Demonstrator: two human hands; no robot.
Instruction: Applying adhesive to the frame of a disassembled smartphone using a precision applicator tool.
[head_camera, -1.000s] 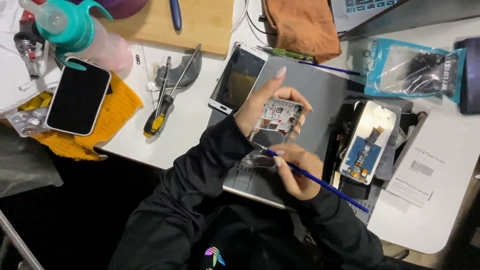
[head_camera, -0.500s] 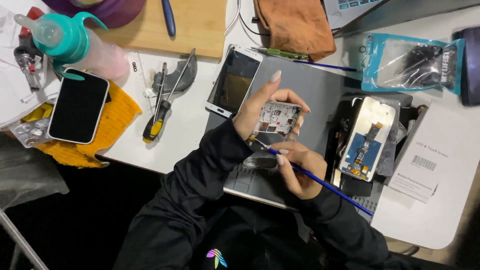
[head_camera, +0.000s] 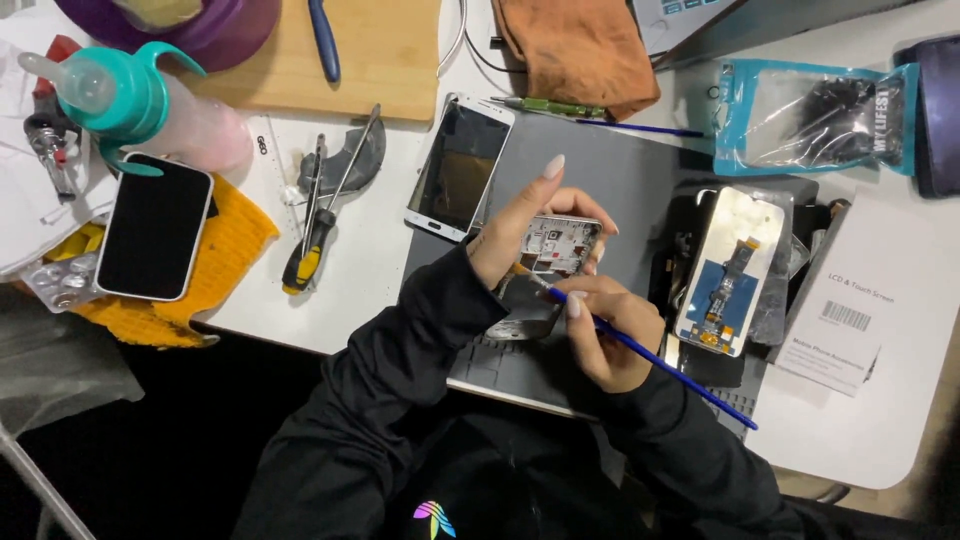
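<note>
- I see my left hand (head_camera: 520, 225) with its fingers (head_camera: 545, 180) wrapped around an opened phone frame (head_camera: 556, 243), lifted just above the grey mat (head_camera: 640, 180);
- my right hand (head_camera: 605, 335) pinches a blue brush (head_camera: 650, 355); its tip touches the frame's lower edge beside my left fingers;
- a white phone (head_camera: 458, 168) lies on the desk (head_camera: 880, 420) just beyond my left fingers.

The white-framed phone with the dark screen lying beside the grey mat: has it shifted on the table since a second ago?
No. The white-framed phone lies at the same angle against the grey mat's left edge; only the camera moved.
</note>
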